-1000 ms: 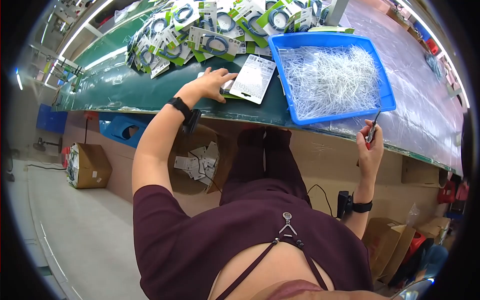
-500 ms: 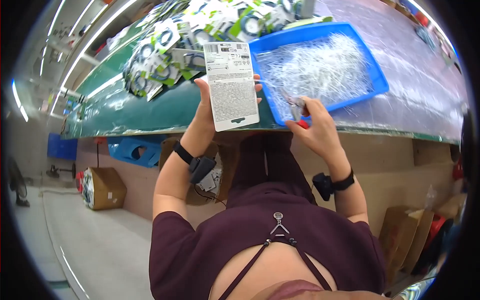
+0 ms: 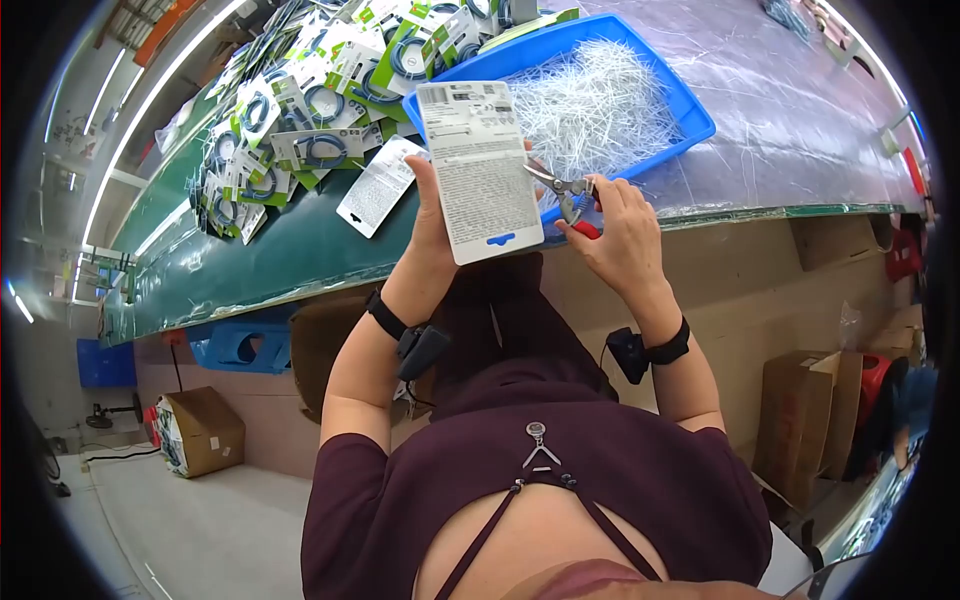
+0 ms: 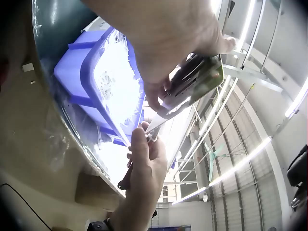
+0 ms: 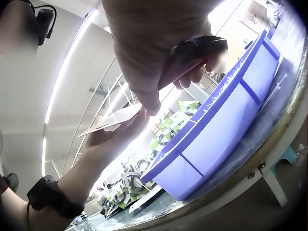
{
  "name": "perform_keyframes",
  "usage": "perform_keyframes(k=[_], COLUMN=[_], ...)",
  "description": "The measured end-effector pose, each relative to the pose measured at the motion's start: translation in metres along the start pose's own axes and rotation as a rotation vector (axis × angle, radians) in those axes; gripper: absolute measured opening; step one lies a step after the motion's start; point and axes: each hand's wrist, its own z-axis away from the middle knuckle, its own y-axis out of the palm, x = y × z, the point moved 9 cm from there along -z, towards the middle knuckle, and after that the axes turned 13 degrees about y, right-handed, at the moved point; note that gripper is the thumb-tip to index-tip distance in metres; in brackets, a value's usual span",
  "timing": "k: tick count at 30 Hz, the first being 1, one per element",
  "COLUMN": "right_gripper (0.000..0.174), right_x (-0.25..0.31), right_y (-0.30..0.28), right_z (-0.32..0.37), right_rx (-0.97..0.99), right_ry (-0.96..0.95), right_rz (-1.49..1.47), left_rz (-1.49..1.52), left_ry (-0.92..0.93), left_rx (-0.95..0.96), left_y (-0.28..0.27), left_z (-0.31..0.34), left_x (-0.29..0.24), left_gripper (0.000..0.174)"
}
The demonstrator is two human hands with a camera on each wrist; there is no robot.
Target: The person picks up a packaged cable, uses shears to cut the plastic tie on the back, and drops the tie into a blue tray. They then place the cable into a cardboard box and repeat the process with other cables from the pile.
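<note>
My left hand point(image 3: 430, 230) holds up a packaged card point(image 3: 485, 180), its printed white back facing me and a blue hang-hole at the lower end. In the left wrist view, dark coiled cable shows on the far side of the pack point(image 4: 192, 79), with the fingers curled about its edge. My right hand point(image 3: 628, 240) grips a pair of red-handled snips point(image 3: 563, 190). The parted blades point left, their tips right at the card's right edge. Another white-backed card point(image 3: 383, 185) lies on the green tabletop, left of the held one.
A blue tray point(image 3: 690, 135) full of thin white plastic strips point(image 3: 600, 100) stands behind both hands. Many carded cables point(image 3: 325, 105) are heaped at the back left. The table's front edge point(image 3: 770, 213) runs just below the hands. Below it are cardboard boxes point(image 3: 205, 430).
My left hand has picked up a card from the tabletop and raised it, back side up. My right hand has brought the snips leftward to the card's edge. The tray now appears farther left.
</note>
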Motion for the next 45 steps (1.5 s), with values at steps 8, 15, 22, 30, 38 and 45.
perform_keyframes(k=[8, 15, 22, 30, 38, 45], right_gripper=[0.050, 0.048, 0.042, 0.041, 0.045, 0.044], right_x=[-0.013, -0.020, -0.023, -0.038, -0.011, -0.013], right_y=[0.011, 0.026, 0.039, 0.058, 0.022, 0.032], right_z=[-0.003, -0.008, -0.008, -0.017, -0.034, -0.034], right_rx=[0.036, 0.082, 0.078, 0.332, 0.071, 0.111], right_ry=[0.042, 0.096, 0.080, 0.232, 0.088, 0.123], right_rz=[0.036, -0.068, -0.083, -0.179, -0.111, -0.147], left_rz=[-0.015, -0.033, -0.197, -0.358, -0.279, -0.324], left_ry=[-0.026, -0.036, -0.012, 0.050, -0.010, -0.053], left_rx=[-0.056, -0.064, -0.084, -0.151, -0.130, -0.114], left_y=[-0.007, -0.007, -0.023, -0.035, -0.023, -0.027], left_z=[-0.002, -0.005, -0.004, -0.017, -0.004, 0.002], left_x=[0.022, 0.025, 0.030, 0.032, 0.039, 0.047], left_gripper=[0.106, 0.107, 0.104, 0.097, 0.086, 0.096])
